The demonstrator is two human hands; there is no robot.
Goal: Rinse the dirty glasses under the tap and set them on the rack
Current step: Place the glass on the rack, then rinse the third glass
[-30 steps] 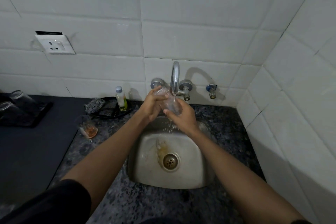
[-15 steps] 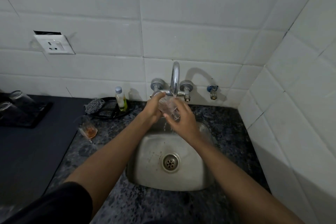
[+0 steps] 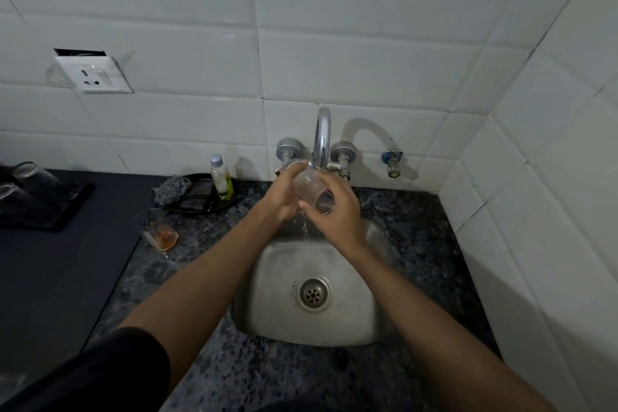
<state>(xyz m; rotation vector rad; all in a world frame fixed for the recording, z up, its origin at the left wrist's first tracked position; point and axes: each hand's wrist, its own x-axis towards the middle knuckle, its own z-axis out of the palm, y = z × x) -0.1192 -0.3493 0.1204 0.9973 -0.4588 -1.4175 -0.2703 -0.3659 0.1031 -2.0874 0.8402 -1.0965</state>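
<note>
A clear glass [image 3: 312, 192] lies tilted on its side under the chrome tap [image 3: 321, 135], its mouth pointing toward me and down, with water dribbling out into the steel sink [image 3: 371, 318]. My left hand [image 3: 281, 196] grips its base end. My right hand [image 3: 337, 211] wraps round its mouth end. A second glass [image 3: 160, 227] with orange dregs stands on the speckled counter left of the sink. On the far left, a black rack [image 3: 50, 211] carries two upturned glasses [image 3: 30, 174].
A small bottle [image 3: 221, 177] and a steel scrubber [image 3: 170, 191] sit on a black dish [image 3: 204, 202] behind the dirty glass. A blue-handled valve [image 3: 391, 162] sticks out of the tiled wall right of the tap. The right wall stands close to the sink.
The glass has turned from mouth up under the stream to lying tilted with its mouth toward me, pouring water out. Both hands stayed on it. The orange residue has washed off the sink floor.
</note>
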